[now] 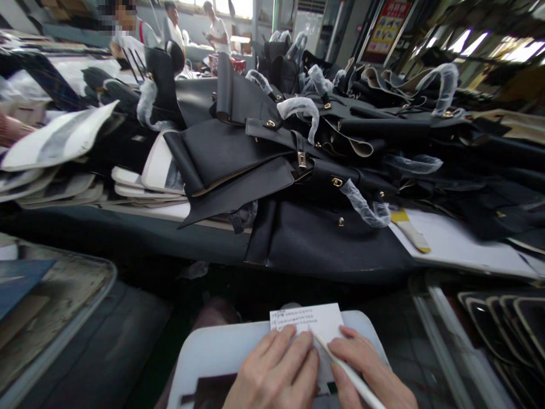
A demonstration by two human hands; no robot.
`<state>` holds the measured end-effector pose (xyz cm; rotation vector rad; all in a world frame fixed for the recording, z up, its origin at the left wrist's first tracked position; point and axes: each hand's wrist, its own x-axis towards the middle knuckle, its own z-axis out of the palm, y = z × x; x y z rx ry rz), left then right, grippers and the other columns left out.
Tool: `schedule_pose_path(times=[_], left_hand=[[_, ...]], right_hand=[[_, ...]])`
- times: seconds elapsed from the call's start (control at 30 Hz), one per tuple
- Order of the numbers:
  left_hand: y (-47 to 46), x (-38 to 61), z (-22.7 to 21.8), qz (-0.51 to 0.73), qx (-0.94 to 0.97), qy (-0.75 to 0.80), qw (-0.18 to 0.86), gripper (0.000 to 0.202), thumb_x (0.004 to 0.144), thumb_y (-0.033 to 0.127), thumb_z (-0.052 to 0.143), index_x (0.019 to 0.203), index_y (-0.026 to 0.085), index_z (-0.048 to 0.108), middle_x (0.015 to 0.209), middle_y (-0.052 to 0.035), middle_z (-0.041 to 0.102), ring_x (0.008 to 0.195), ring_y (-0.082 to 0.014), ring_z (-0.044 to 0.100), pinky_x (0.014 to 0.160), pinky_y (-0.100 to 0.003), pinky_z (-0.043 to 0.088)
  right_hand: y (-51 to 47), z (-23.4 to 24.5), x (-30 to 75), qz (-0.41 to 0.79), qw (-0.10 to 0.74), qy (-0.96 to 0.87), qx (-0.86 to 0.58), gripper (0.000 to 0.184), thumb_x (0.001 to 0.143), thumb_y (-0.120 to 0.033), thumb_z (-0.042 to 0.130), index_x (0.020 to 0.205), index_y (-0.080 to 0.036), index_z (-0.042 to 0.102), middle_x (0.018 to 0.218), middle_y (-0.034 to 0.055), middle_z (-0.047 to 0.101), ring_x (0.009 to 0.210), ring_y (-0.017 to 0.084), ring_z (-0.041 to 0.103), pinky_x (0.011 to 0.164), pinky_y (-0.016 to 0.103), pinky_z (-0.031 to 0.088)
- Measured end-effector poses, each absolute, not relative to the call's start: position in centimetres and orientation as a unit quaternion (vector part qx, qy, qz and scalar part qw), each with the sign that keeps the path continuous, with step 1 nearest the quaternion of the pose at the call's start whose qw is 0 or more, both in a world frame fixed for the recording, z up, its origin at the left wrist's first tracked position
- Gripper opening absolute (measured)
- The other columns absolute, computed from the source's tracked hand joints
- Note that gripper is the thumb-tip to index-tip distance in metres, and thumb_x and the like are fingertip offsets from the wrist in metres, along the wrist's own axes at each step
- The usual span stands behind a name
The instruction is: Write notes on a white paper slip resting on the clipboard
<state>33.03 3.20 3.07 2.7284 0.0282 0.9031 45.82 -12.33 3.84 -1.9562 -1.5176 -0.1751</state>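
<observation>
A white sheet of paper (328,317) with rows of small handwritten marks lies on a pale rounded board (221,343) at the bottom of the view. My left hand (275,369) rests on the sheet's lower left part, fingers stretched out and nothing in them. Between the fingers and thumb of my right hand (370,363) is a slim white pen (355,379), its tip on the paper close to the writing. Beneath my left wrist a dark flat piece (213,391) shows on the board; most of it is hidden.
Ahead, a table carries piled black leather bags (238,147) with plastic-wrapped handles. White panels (59,139) are stacked at left. A worn tray (85,289) stands lower left, and a rack of dark panels (489,324) lower right. Several people stand in the background.
</observation>
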Motion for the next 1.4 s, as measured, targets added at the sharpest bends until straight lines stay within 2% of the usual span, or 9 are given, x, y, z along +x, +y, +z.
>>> schedule_pose_path(times=[0.2, 0.57, 0.9, 1.1, 1.4], left_hand=[[3.3, 33.0, 3.1, 0.312, 0.941, 0.009, 0.133, 0.024, 0.091, 0.013, 0.047, 0.098, 0.015, 0.070, 0.102, -0.0036, 0.074, 0.089, -0.0232, 0.072, 0.074, -0.033, 0.062], [3.1, 33.0, 3.2, 0.317, 0.937, 0.022, 0.143, 0.024, 0.090, 0.013, 0.047, 0.095, 0.015, 0.070, 0.098, -0.0045, 0.074, 0.088, -0.0240, 0.073, 0.072, -0.032, 0.063], [3.1, 33.1, 3.6, 0.306, 0.940, 0.021, 0.153, 0.022, 0.090, 0.013, 0.046, 0.092, 0.013, 0.068, 0.088, -0.0055, 0.071, 0.081, -0.0216, 0.071, 0.069, -0.027, 0.062], [3.1, 33.1, 3.3, 0.329, 0.933, 0.014, 0.144, 0.020, 0.089, 0.010, 0.049, 0.091, 0.012, 0.068, 0.089, -0.0055, 0.073, 0.079, -0.0207, 0.071, 0.068, -0.027, 0.062], [3.2, 33.1, 3.3, 0.345, 0.927, 0.011, 0.148, 0.023, 0.085, 0.005, 0.049, 0.088, 0.011, 0.070, 0.088, -0.0063, 0.075, 0.075, -0.0200, 0.072, 0.067, -0.026, 0.062]], right_hand=[[-12.2, 3.8, 45.6, -0.074, 0.343, -0.564, -0.748, 0.024, 0.086, -0.010, 0.055, 0.108, -0.017, 0.060, 0.093, 0.0051, 0.075, 0.090, 0.023, 0.074, 0.091, 0.031, 0.060], [-12.4, 3.6, 45.8, -0.068, 0.315, -0.588, -0.742, 0.021, 0.089, -0.012, 0.054, 0.109, -0.015, 0.057, 0.094, 0.0062, 0.074, 0.096, 0.019, 0.072, 0.098, 0.026, 0.055], [-12.0, 4.0, 45.8, -0.067, 0.320, -0.593, -0.736, 0.022, 0.088, -0.011, 0.054, 0.109, -0.016, 0.057, 0.091, 0.0048, 0.073, 0.093, 0.018, 0.072, 0.096, 0.026, 0.056], [-11.2, 4.5, 45.5, -0.071, 0.355, -0.591, -0.721, 0.018, 0.088, -0.008, 0.053, 0.103, -0.016, 0.060, 0.083, 0.0015, 0.070, 0.080, 0.013, 0.071, 0.099, 0.024, 0.051], [-11.4, 4.0, 46.0, -0.061, 0.323, -0.617, -0.715, 0.020, 0.088, -0.009, 0.054, 0.106, -0.015, 0.059, 0.087, 0.0023, 0.071, 0.084, 0.014, 0.070, 0.102, 0.026, 0.047]])
